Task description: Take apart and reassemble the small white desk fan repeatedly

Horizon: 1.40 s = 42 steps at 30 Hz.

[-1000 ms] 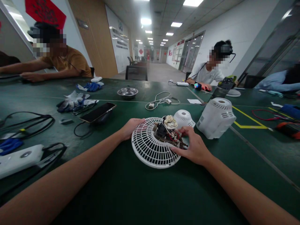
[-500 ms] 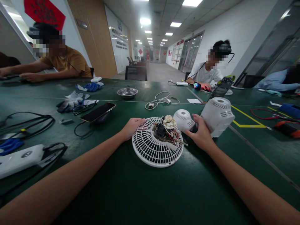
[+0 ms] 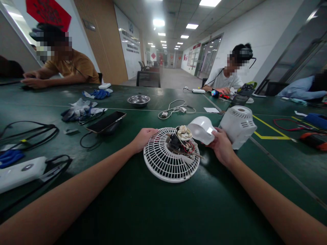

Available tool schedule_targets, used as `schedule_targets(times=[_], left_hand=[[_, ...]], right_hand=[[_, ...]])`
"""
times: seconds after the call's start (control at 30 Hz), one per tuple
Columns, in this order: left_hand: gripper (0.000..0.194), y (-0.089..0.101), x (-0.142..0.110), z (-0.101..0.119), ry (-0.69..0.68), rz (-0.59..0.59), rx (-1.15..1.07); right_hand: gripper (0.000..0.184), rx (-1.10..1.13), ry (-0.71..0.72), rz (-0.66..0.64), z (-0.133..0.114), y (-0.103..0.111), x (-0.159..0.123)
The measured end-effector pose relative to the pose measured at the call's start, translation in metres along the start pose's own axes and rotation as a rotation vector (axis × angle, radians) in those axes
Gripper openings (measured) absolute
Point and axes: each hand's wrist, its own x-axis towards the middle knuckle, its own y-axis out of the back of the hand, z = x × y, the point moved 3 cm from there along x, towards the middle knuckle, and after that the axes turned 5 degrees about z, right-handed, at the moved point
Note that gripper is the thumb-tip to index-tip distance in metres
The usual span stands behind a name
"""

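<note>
A white round fan grille lies on the green table, its motor with wires exposed on top. My left hand grips the grille's left rim, thumb and fingers closed on it. In my right hand is a white plastic motor cover, tilted so that its smooth side shows, held just right of the motor. Beyond the right hand stands a white vented fan base. The fingertips under the cover are partly hidden.
A steel bowl and a white cable lie farther back. Left are a phone, gloves, black cables and a white power strip. Co-workers sit across the table. A multimeter is at right.
My right hand has turned the motor cover over, from its vented side to its smooth side. The left hand and the grille have stayed almost still.
</note>
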Motion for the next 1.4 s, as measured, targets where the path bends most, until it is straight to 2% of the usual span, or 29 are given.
schedule_targets(times=[0.07, 0.17, 0.23, 0.3, 0.4, 0.47, 0.57, 0.63, 0.9, 1.13, 1.27, 1.4], left_hand=[[0.018, 0.000, 0.000, 0.000, -0.006, 0.002, -0.008], [0.019, 0.001, 0.001, -0.002, -0.028, -0.014, -0.025], [0.020, 0.002, 0.002, -0.002, -0.040, -0.023, -0.013], [0.021, 0.002, 0.003, -0.003, -0.048, -0.022, 0.001], [0.020, 0.002, 0.003, -0.002, -0.048, -0.017, 0.012], [0.020, 0.002, 0.003, -0.002, -0.044, -0.018, 0.013], [0.019, 0.002, 0.003, -0.002, -0.030, -0.014, -0.010], [0.019, 0.002, 0.003, -0.002, -0.023, -0.015, -0.018], [0.022, 0.004, 0.005, -0.004, -0.063, -0.035, 0.029], [0.025, 0.004, 0.006, -0.005, -0.071, -0.010, 0.056], [0.035, 0.007, 0.004, 0.003, -0.199, 0.063, 0.146], [0.040, 0.003, -0.010, 0.027, -0.455, 0.076, 0.368]], right_hand=[[0.041, 0.171, -0.168, -0.054, -0.004, -0.014, -0.015], [0.039, 0.259, -0.203, -0.130, -0.013, -0.032, -0.038], [0.042, 0.260, -0.114, -0.136, -0.017, -0.039, -0.049], [0.053, 0.209, 0.017, -0.123, -0.018, -0.042, -0.056], [0.079, -0.017, 0.206, -0.188, -0.019, -0.044, -0.066], [0.090, -0.240, 0.361, -0.264, -0.022, -0.046, -0.071], [0.088, -0.526, 0.585, -0.318, -0.027, -0.047, -0.077], [0.083, -0.612, 0.640, -0.327, -0.028, -0.046, -0.077], [0.081, -0.699, 0.733, -0.343, -0.029, -0.042, -0.074], [0.091, -0.725, 0.676, -0.375, -0.028, -0.041, -0.073], [0.096, -0.741, 0.662, -0.375, -0.028, -0.042, -0.072], [0.092, -0.743, 0.670, -0.372, -0.030, -0.043, -0.072]])
